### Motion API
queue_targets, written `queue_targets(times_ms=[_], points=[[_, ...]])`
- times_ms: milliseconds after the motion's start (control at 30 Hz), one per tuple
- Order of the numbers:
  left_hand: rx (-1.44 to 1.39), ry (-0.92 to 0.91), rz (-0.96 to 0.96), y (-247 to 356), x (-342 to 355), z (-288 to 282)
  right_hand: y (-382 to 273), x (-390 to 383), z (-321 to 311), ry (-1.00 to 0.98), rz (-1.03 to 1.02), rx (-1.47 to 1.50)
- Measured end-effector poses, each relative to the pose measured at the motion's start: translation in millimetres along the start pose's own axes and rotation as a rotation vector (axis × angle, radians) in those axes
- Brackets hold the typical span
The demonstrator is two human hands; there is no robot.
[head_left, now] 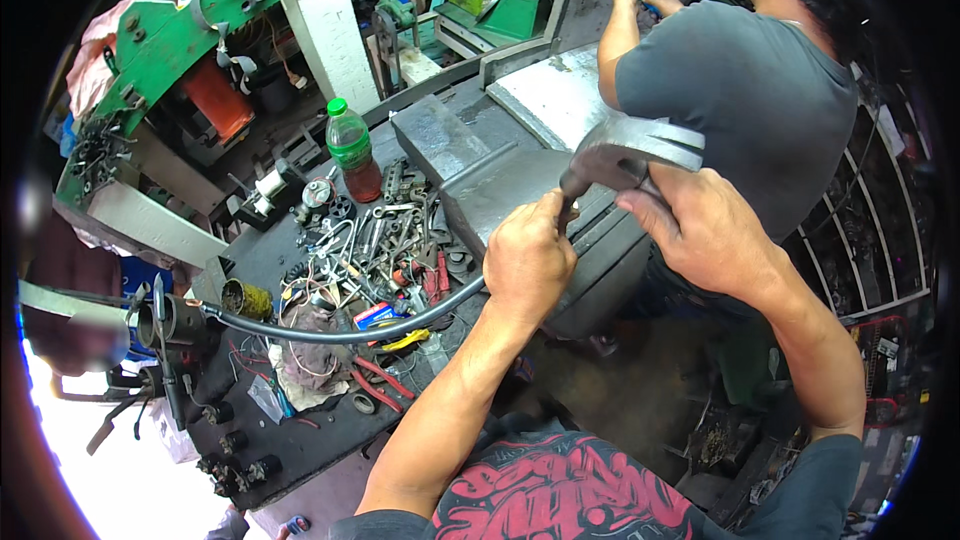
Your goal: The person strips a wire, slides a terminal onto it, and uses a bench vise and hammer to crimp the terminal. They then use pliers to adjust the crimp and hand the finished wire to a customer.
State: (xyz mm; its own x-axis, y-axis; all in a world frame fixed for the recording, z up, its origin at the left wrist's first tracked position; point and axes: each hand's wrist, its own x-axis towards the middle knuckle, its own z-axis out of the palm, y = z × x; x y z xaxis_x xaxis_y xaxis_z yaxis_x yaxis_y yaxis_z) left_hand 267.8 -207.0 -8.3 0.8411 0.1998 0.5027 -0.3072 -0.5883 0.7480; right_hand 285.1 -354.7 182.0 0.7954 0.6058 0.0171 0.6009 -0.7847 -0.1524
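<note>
My right hand (pixel 700 230) is closed round the hammer near its head, and the steel claw hammer head (pixel 640 145) is raised at the left hand's fingertips. My left hand (pixel 530 270) is closed on a black cable or hose (pixel 360 334), which curves away to the left; its upper end sits at the hammer's striking face, and whether they touch I cannot tell. Both hands are over a dark grooved steel block (pixel 490 190) on the bench's edge. The hammer handle is mostly hidden by my hand.
A cluttered bench (pixel 250 450) holds a green-capped bottle (pixel 350 150), loose tools (pixel 390 240), red-handled pliers (pixel 375 380) and a yellow can (pixel 245 300). A person in a grey shirt (pixel 730 110) works close ahead on the right beside a metal plate (pixel 540 90). A green machine frame (pixel 150 50) stands back left.
</note>
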Motion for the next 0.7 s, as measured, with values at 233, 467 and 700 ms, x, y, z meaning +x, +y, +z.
queue_targets(times_ms=[233, 467, 700], points=[[-0.011, 0.088, 0.039, 0.5, -1.8, 2.3, 10.7, 3.5, -44.9, 0.68, -0.049, 0.811], [-0.001, 0.077, 0.066, 0.1, 0.0, -0.3, 2.0, -4.9, -9.6, 0.194, 0.008, 0.017], [-0.005, 0.084, 0.065, 1.8, -0.2, 1.4, 26.4, -15.8, 22.0, 0.243, -0.154, -0.216]])
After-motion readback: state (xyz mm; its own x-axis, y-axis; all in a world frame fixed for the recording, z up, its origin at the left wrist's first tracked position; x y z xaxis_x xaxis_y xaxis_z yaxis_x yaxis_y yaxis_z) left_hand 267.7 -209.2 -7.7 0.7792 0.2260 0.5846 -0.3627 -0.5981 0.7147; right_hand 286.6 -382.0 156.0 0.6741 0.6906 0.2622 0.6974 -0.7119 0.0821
